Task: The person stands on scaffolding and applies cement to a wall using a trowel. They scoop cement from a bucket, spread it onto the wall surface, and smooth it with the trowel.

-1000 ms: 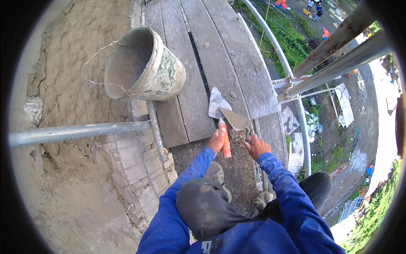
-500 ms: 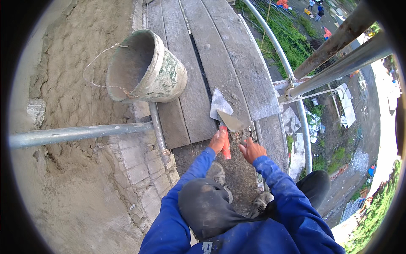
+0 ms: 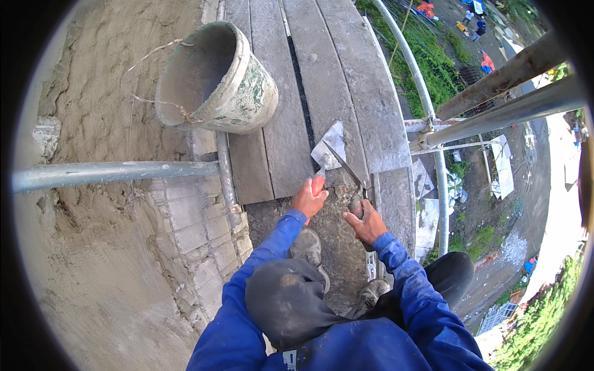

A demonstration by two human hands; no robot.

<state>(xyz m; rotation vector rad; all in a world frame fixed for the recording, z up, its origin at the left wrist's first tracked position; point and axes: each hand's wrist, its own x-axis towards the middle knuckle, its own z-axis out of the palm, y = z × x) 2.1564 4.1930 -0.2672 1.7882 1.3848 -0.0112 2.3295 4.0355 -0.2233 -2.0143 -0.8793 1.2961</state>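
My left hand [image 3: 309, 200] is closed around the orange-red handle of a pointing trowel [image 3: 330, 148], whose pale, mortar-smeared blade points away from me over the planks. My right hand [image 3: 369, 224] grips a second trowel [image 3: 344, 162] by its darker, rounded handle. That blade is seen nearly edge-on, its tip over the first trowel's blade; I cannot tell whether the two touch. Beyond my left hand, a mortar-crusted bucket [image 3: 250, 96] leans with its mouth toward the wall, a wire handle hanging off its rim. Its inside looks coated in grey; the bottom is hidden.
Scaffold planks [image 3: 334, 68] run ahead, with a long gap between two. A rough mortared wall [image 3: 93, 93] and exposed bricks [image 3: 201, 232] lie left, crossed by a metal pipe [image 3: 124, 175]. Scaffold tubes [image 3: 495, 117] stand right, above ground far below where people [image 3: 479, 29] are.
The right-hand trowel has turned from showing its blade's face to nearly edge-on, its tip now over the left blade. My left hand has shifted slightly left, tilting its trowel's handle.
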